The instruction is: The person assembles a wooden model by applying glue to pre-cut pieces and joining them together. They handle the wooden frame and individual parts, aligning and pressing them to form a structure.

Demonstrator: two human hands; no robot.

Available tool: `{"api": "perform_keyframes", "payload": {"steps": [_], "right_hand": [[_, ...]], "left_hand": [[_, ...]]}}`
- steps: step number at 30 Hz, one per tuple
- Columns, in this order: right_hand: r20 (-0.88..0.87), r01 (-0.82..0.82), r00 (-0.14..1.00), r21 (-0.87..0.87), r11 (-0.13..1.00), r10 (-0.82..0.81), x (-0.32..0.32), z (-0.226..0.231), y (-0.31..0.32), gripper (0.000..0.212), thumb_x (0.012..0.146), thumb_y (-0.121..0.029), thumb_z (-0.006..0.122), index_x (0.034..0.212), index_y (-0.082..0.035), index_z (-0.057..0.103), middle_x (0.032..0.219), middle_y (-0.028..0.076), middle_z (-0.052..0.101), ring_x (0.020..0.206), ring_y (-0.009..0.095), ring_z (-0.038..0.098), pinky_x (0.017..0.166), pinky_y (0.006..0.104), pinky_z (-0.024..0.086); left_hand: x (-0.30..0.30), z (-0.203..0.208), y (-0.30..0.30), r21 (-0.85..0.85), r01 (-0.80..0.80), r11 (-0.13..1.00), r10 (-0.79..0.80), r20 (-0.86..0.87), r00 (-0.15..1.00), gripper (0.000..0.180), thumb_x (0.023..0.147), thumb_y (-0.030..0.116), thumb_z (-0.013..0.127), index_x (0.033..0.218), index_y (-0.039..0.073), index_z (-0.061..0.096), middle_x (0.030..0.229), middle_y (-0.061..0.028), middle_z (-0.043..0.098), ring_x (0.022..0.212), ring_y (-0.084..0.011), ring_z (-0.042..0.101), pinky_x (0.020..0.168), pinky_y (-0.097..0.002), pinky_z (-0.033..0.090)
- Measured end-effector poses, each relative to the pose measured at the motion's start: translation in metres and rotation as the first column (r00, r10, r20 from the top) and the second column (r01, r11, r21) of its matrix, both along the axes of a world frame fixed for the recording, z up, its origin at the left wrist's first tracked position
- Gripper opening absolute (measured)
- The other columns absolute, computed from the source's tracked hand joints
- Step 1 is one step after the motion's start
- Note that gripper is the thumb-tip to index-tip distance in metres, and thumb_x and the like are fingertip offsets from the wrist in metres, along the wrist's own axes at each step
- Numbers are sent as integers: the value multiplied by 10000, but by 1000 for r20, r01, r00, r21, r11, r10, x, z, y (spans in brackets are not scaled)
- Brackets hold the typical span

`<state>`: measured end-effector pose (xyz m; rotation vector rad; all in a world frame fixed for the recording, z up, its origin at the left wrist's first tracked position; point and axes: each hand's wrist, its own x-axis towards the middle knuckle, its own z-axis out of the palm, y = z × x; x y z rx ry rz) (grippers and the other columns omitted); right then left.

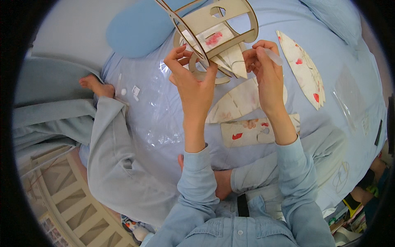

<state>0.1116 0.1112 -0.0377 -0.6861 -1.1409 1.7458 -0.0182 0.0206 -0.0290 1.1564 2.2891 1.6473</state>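
Observation:
A light wooden frame, built of thin laser-cut pieces with curved ends and round cut-outs, is tilted up at the top middle. My left hand is closed on its lower left edge, thumb and fingers on either side of the curved piece. Between my hands, a cream panel with red blotches sits against the frame. In my right hand is a small whitish translucent tube, sticking out past the thumb. The right fingertips are close to the panel's edge, and whether they touch it is hidden.
On the blue bedsheet lie a leaf-shaped cream panel, a rectangular one and a stack of curved ones. Clear plastic wrapping spreads at left. A blue cushion stands behind. Another person's foot rests at left.

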Motion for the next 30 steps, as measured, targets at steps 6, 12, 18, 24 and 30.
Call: {"api": "perform_keyframes", "payload": {"steps": [6, 12, 18, 24, 30], "right_hand": [[-96, -11, 995, -10, 1000, 10, -3, 11, 1, 233, 1082, -290, 454, 1149, -74, 511, 913, 50, 651, 773, 109, 540, 733, 270, 421], [-8, -74, 997, 68, 995, 75, 4, 30, 10, 322, 1096, -334, 413, 1207, -56, 531, 779, 36, 621, 649, 68, 489, 611, 216, 381], [-11, -88, 996, 82, 993, 90, -5, 46, 6, 250, 1081, -258, 466, 1203, -49, 527, 738, 48, 596, 556, 63, 462, 538, 213, 350], [-106, -154, 980, 115, 981, 166, -12, 49, 3, 197, 1040, -142, 566, 1195, -27, 533, 712, 59, 593, 515, 78, 470, 508, 223, 370], [-96, -159, 980, 151, 976, 174, -15, 44, 6, 191, 1040, -140, 577, 1170, 0, 574, 777, 50, 611, 610, 72, 519, 555, 207, 406]], "left_hand": [[-5, 9, 8, 97, 9, 995, -28, 204, 979, 609, 843, 105, 779, 1314, 57, 396, 1157, -96, 502, 1048, -203, 521, 925, -365, 448], [-20, 28, 1, 156, 2, 988, -63, 386, 920, 575, 904, 153, 744, 1337, 45, 379, 1112, -80, 530, 961, -151, 535, 827, -290, 480], [-22, 44, -9, 187, 22, 982, -127, 574, 809, 621, 894, 146, 763, 1352, 36, 357, 1173, -107, 537, 1058, -170, 550, 905, -316, 491], [-28, 43, -19, 174, 28, 984, -124, 571, 811, 633, 897, 129, 764, 1361, 31, 346, 1277, -145, 537, 1185, -209, 544, 1011, -351, 471], [-31, 27, -25, 203, 5, 979, -120, 561, 819, 638, 904, 71, 756, 1386, 32, 340, 1325, -124, 524, 1253, -196, 528, 1046, -351, 458]]}}
